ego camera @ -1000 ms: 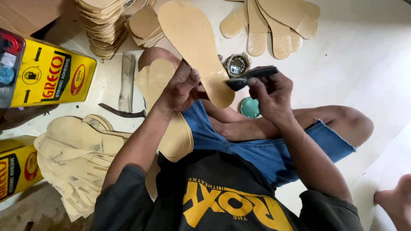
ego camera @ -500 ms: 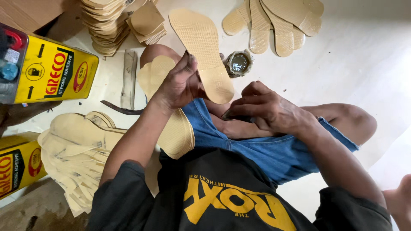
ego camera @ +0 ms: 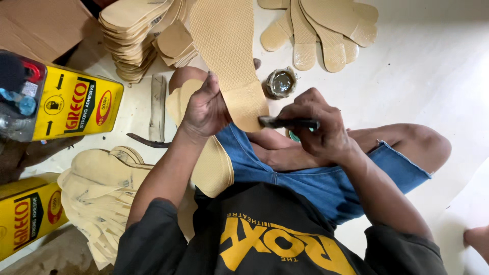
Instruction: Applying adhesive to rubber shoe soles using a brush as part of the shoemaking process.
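Looking down from the head camera, a tan textured insole (ego camera: 226, 56) is seen gripped near its heel end by the left hand (ego camera: 204, 109), whose fingers are closed around its edge. From that grip, the insole extends away from the body, over the bent knee and towards the top of the frame. Its heel end hangs just right of the grip, above the blue denim shorts (ego camera: 305, 178).

A dark-handled brush (ego camera: 288, 122) is clasped in the right hand (ego camera: 321, 130), the fingers being curled tightly over the handle. The brush tip is pressed against the heel edge of the insole, just left of this grip. Just beyond the right-hand grip, a small open pot of glue (ego camera: 281, 82) is set on the pale floor (ego camera: 433, 76).

Further beyond it, a fan of loose insoles (ego camera: 326, 30) is spread out. Left of the left-hand grip, a stack of insoles (ego camera: 135, 35), a flat metal blade (ego camera: 158, 109) and a yellow adhesive tin (ego camera: 71, 109) are seen. Nearer the body on that side, another pile of pale insoles (ego camera: 102, 198) and a second yellow tin (ego camera: 28, 216) are found. More insoles (ego camera: 214, 168) are rested on the lap beneath the left forearm.
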